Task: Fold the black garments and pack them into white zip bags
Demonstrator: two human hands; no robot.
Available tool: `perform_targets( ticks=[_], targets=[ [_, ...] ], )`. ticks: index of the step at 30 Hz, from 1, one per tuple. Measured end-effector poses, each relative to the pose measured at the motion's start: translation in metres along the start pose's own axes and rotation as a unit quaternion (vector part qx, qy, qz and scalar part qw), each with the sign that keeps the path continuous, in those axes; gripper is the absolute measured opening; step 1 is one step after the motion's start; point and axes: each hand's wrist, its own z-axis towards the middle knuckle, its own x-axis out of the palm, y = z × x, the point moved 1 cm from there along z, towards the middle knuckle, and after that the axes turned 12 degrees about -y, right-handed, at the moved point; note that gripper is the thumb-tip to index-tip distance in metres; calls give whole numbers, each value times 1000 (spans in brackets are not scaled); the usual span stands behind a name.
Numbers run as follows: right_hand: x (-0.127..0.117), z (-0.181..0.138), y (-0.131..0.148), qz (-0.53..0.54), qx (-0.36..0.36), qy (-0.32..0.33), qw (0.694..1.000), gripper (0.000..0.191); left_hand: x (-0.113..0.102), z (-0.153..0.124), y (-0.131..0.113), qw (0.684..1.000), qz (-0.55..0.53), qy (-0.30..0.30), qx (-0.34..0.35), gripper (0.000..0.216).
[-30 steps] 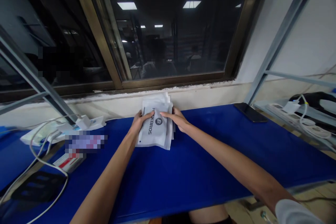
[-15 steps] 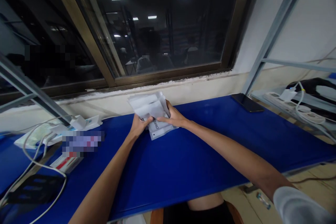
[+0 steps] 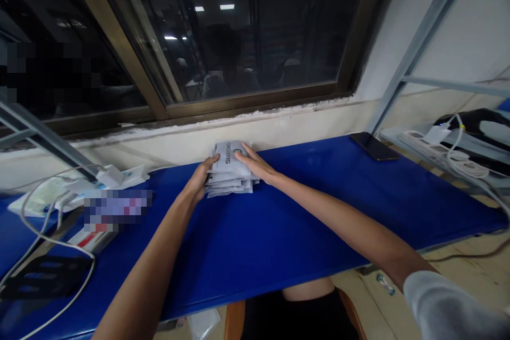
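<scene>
A stack of pale grey plastic packets [image 3: 229,176] with dark lettering on the top one stands on the blue tabletop [image 3: 255,244] close to the wall. My left hand [image 3: 199,178] is closed round the stack's left side, its thumb on the top packet's edge. On the other side my right hand [image 3: 255,163] grips the stack, with the thumb lying over the printed face. Most of the fingers of both hands are hidden behind or beside the packets. The packets lie flat, with their front edges slightly uneven.
A dark phone [image 3: 373,146] lies at the back right. To the left are a white power strip [image 3: 133,175] with cables, a red-and-white box [image 3: 93,239] and a black slotted object [image 3: 45,276]. Grey metal posts [image 3: 392,98] flank the window; more cables rest on the right shelf.
The packets have gone from tilted and fanned out between my hands to a flat, more even stack on the table. Both hands now hold its sides. The view has tipped slightly downward.
</scene>
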Motion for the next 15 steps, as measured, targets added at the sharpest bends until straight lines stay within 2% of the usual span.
perform_targets(
  ticks=[4, 8, 12, 15],
  targets=[
    [6, 5, -2, 45, 18, -24, 999, 97, 6, 0, 4, 996, -86, 12, -20, 38],
    [3, 18, -8, 169, 7, -31, 985, 90, 6, 3, 5, 992, -125, -15, 6, 37],
    [0, 22, -22, 254, 33, -65, 964, 92, 6, 3, 5, 990, -131, -45, 12, 37],
    [5, 20, -28, 267, 28, -65, 961, 89, 8, 0, 6, 993, -118, -26, -2, 40]
  ],
)
